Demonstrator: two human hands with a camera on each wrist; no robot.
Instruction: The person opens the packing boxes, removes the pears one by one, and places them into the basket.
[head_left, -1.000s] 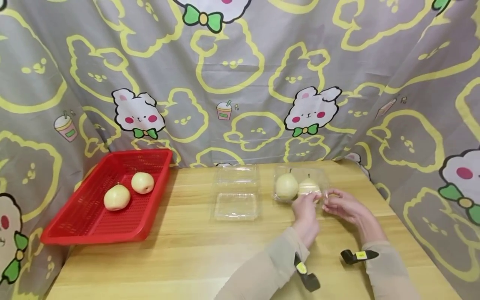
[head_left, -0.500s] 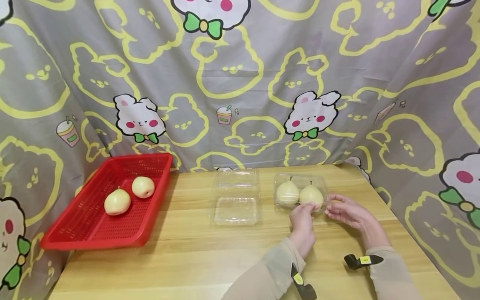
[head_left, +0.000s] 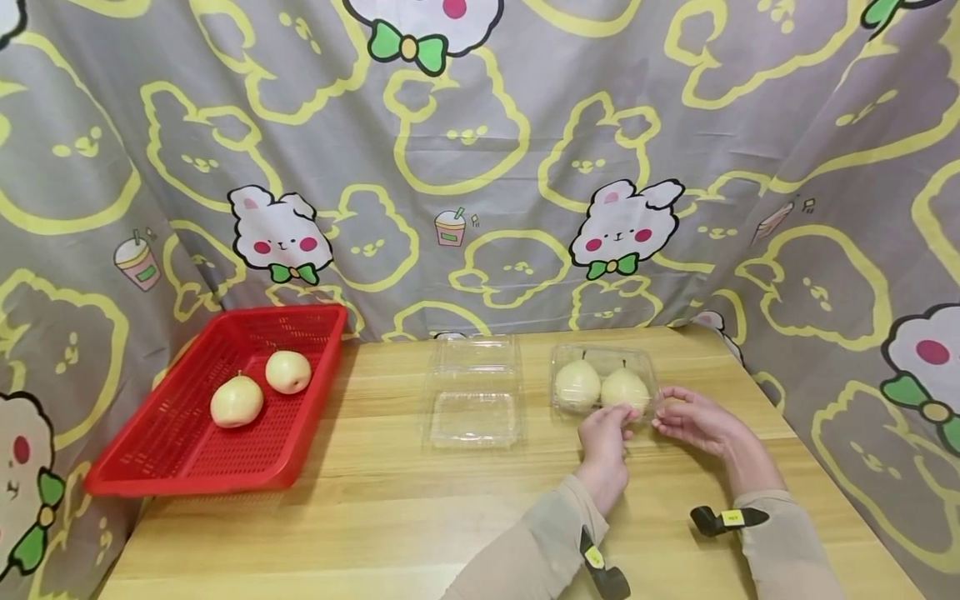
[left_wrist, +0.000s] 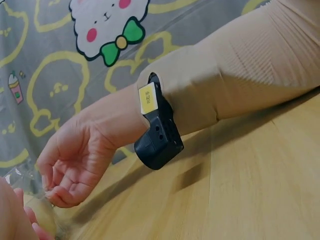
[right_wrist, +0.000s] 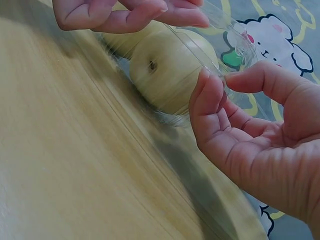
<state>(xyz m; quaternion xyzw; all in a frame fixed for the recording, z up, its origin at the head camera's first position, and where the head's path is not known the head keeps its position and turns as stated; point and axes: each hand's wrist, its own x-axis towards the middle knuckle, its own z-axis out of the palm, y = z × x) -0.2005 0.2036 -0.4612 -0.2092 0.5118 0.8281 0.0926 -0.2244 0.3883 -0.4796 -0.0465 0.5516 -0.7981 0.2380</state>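
Two pale yellow pears (head_left: 577,385) sit side by side in a clear plastic clamshell box (head_left: 557,408) at the right of the table, its lid over them. My right hand (head_left: 693,421) pinches the box's rim at the near right corner between thumb and forefinger, plain in the right wrist view. My left hand (head_left: 604,450) has its fingertips at the front rim, holding it before the right pear (right_wrist: 170,70). In the left wrist view the left hand (left_wrist: 15,215) shows only at the lower left corner, overlapping the box.
Left of the hands lies a second clear clamshell box (head_left: 474,421), opened flat with nothing in it. A red plastic basket (head_left: 281,462) at the far left holds two more pears (head_left: 237,402). A patterned curtain (head_left: 480,167) hangs behind the wooden table (head_left: 360,533).
Both hands have shifted slightly toward the near side with the box's front edge, and the left hand has lowered a little. In the last half second almost nothing moved.
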